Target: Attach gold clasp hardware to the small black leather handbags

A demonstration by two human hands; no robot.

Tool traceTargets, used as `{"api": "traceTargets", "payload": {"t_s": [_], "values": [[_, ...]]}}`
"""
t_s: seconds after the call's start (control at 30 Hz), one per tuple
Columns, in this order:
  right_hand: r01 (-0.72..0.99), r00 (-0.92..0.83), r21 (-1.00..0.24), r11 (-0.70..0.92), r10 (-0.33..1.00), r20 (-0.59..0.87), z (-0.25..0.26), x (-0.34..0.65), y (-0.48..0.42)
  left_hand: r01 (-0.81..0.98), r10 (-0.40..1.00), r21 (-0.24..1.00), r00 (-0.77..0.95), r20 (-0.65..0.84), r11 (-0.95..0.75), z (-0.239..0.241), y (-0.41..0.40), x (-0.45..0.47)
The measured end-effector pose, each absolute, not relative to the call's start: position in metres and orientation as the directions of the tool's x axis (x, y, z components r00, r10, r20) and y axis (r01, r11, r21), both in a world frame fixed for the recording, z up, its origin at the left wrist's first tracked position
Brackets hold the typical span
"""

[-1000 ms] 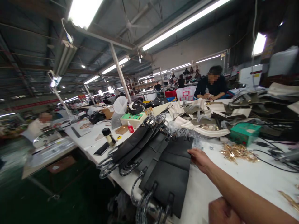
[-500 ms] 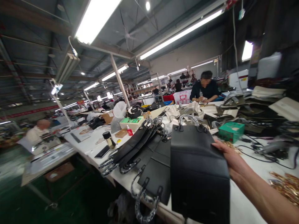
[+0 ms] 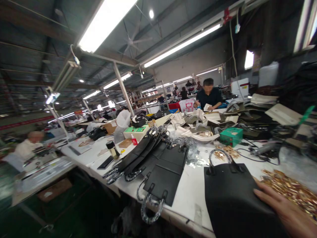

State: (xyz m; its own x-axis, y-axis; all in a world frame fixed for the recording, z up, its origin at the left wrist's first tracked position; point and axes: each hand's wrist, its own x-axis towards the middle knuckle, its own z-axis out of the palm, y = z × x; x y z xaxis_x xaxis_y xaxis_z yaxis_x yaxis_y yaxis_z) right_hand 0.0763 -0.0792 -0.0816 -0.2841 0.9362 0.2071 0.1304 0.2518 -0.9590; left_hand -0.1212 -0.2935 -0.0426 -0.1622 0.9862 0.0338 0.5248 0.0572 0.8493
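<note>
My right hand [image 3: 284,211] comes in at the bottom right and grips the edge of a black leather bag panel [image 3: 232,198], fingers laid over its top. The panel lies on the white table [image 3: 192,188] in front of me, its plastic-wrapped handle [image 3: 220,157] pointing away. To its left, several more black panels with handles [image 3: 165,172] lie fanned out, some overhanging the table's near edge. My left hand is out of the picture.
A pile of gold metal fittings [image 3: 289,190] lies right of my hand. Behind are a green box [image 3: 231,136], cables, pale leather pieces [image 3: 198,120], a green control box [image 3: 137,131] and a small bottle [image 3: 112,149]. One person [image 3: 209,96] sits at the far end, another [image 3: 27,148] at the left bench.
My right hand lifted one black panel off the fanned stack, carried it right and toward me, and set it down. My view turned right. The other hand, low in the oldest frame, has left view.
</note>
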Motion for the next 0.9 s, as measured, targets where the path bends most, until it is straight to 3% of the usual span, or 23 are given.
{"api": "traceTargets", "payload": {"t_s": [0.1, 0.2, 0.43, 0.7, 0.9], "values": [[0.098, -0.252, -0.990, 0.101, 0.965, 0.073, -0.056, 0.072, -0.106, 0.609, 0.997, 0.792, 0.080, -0.011, -0.040, -0.042, -0.272, -0.075], [0.196, -0.242, -0.965, 0.172, 0.962, 0.123, -0.037, 0.069, -0.110, 0.644, 0.957, 0.753, 0.281, -0.064, -0.139, -0.048, -0.254, -0.045], [0.490, 0.028, -0.862, 0.135, 0.985, 0.170, -0.072, 0.158, -0.113, 0.600, 0.967, 0.780, 0.255, 0.024, -0.178, -0.071, -0.217, -0.054], [0.780, 0.203, -0.618, -0.102, 0.975, 0.095, -0.093, 0.224, -0.083, 0.551, 0.971, 0.805, 0.208, 0.122, -0.219, -0.070, -0.194, -0.040], [0.823, 0.292, -0.514, -0.240, 0.956, 0.021, -0.092, 0.212, -0.064, 0.433, 0.993, 0.901, 0.113, -0.029, -0.023, -0.078, -0.183, -0.042]]}}
